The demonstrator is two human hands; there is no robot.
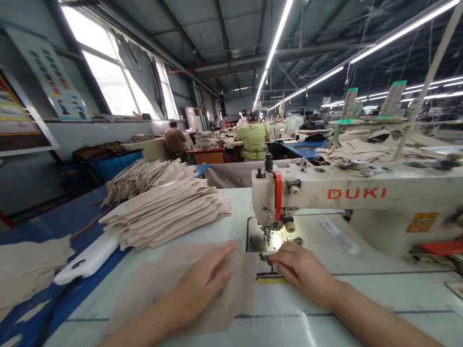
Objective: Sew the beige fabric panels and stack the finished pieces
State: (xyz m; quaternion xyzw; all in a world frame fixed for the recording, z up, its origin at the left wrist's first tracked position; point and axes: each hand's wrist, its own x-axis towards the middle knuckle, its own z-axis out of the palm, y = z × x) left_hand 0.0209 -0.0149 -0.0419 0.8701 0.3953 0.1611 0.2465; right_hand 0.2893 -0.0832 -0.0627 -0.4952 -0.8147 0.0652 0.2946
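A thin beige fabric piece (162, 270) lies on the pale table left of the sewing machine (321, 193), slightly blurred. My left hand (202, 284) rests on it, fingers stretched toward the machine. Just in front of the needle and presser foot (268, 233), my right hand (298, 267) is closed in a pinch at the needle plate. Whatever its fingertips hold is too small to make out. A small dark patch (265, 260) shows beside those fingertips. The fabric's right edge stops short of my right hand.
A tall stack of beige cut pieces (170, 207) stands behind my left hand. A white handheld device (88, 258) with a dark cord and more fabric pieces (32, 265) lie at left. A clear strip (340, 236) lies on the machine bed. Co-workers sit farther back.
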